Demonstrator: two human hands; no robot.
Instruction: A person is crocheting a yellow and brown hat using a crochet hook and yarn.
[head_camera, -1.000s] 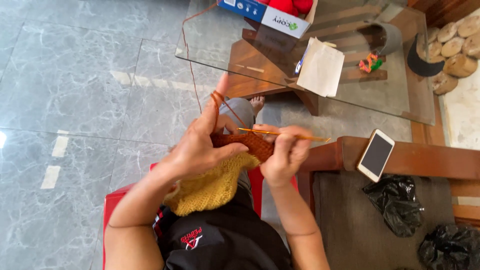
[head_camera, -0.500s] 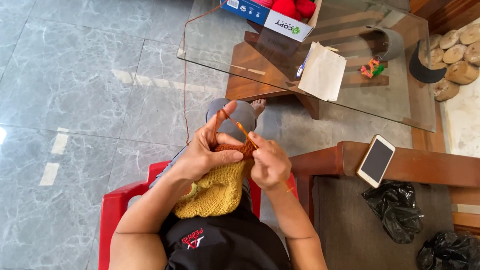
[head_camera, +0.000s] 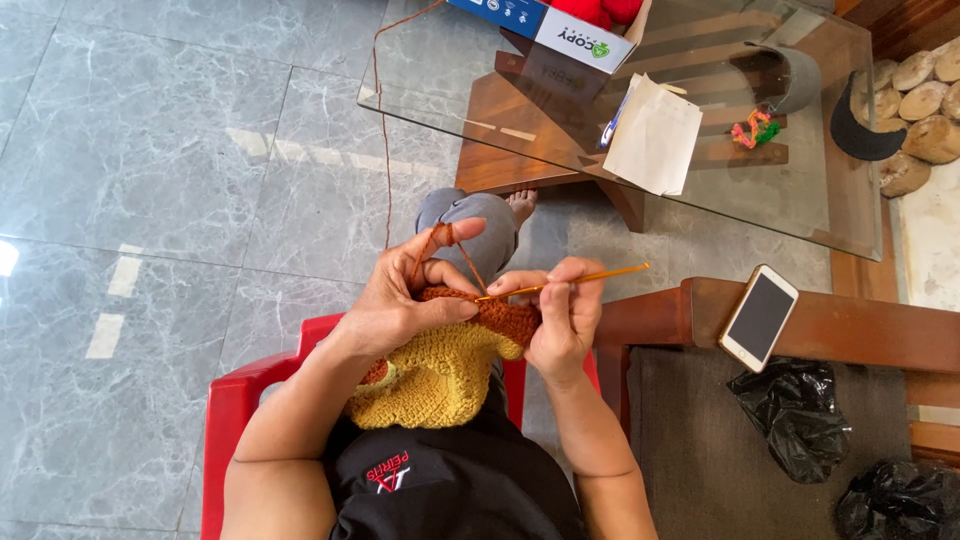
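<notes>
Rust-orange yarn is looped over the raised forefinger of the left hand, whose thumb and other fingers are curled shut on the orange edge of a crocheted piece. That piece hangs just below both hands, mustard yellow in its lower part, resting on the person's lap. Just beside the left hand, the right hand is closed around a thin orange crochet hook, pinched between thumb and fingers; the hook's tip meets the orange edge between the two hands, and its shaft sticks out beyond the right hand, away from the left. The person sits on a red plastic chair. From the left forefinger the strand runs up and away over the grey marble floor toward a glass-topped table well beyond the hands. To the outer side of the right hand, a white phone lies on a wooden armrest. On the table lies a white paper.
</notes>
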